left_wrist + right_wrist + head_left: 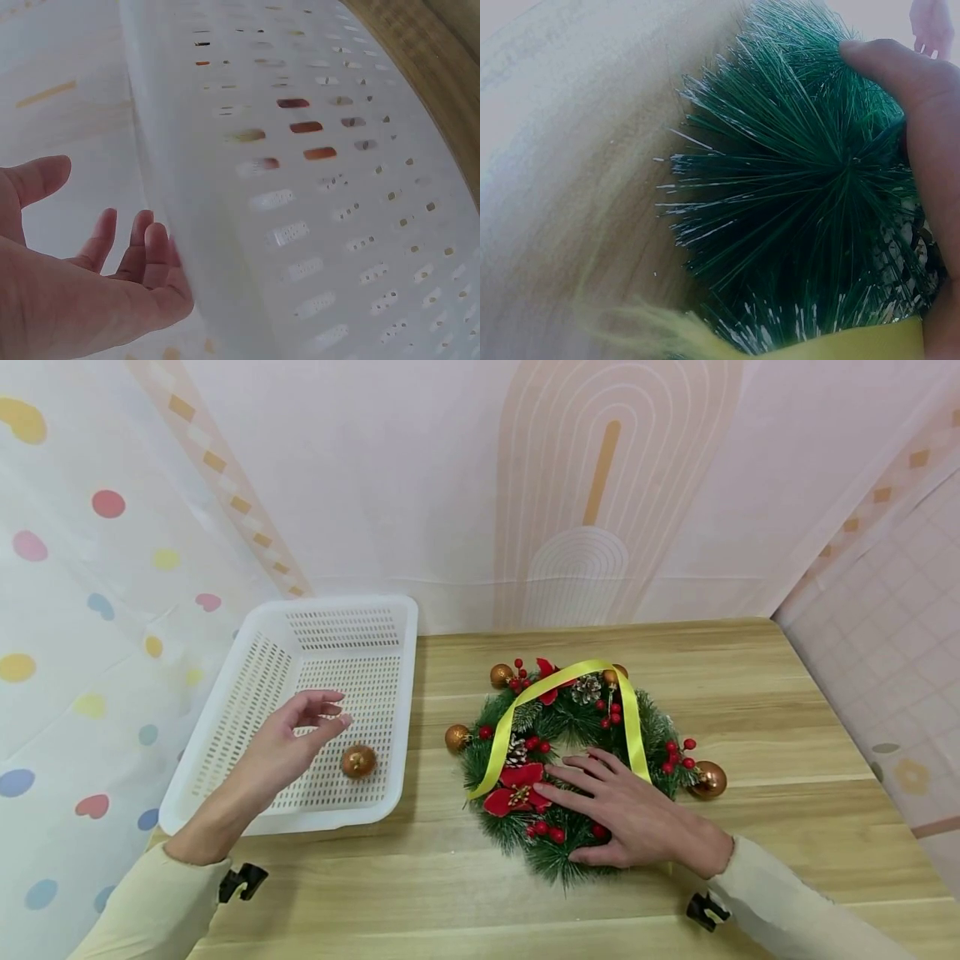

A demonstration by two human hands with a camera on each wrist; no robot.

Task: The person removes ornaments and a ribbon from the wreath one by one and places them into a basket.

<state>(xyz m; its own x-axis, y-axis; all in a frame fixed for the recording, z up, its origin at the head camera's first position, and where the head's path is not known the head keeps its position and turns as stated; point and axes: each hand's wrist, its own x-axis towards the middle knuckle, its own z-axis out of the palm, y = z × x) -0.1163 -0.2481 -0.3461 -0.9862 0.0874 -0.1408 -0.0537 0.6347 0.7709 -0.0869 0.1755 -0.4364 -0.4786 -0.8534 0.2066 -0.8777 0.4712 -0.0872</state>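
Note:
A green Christmas wreath point(510, 831) with red flowers, berries, pine cones and bronze ornament balls lies on the table. My right hand point(633, 814) rests on its lower right part, fingers spread over the needles. In the right wrist view the thumb point(892, 64) lies along the green needles point(802, 157). A yellow ribbon point(517, 714) loops over the top of the wreath. Above the white plastic basket point(408, 710) my left hand point(288, 743) hovers with loosely bent fingers and holds nothing. A bronze ornament ball point(359, 762) sits in the basket, just right of that hand.
The basket stands at the table's left, against a dotted wall cloth point(90, 635). A pale patterned backdrop point(420, 485) rises along the back edge of the wooden table point(780, 752). One bronze ball point(708, 779) sticks out at the wreath's right side.

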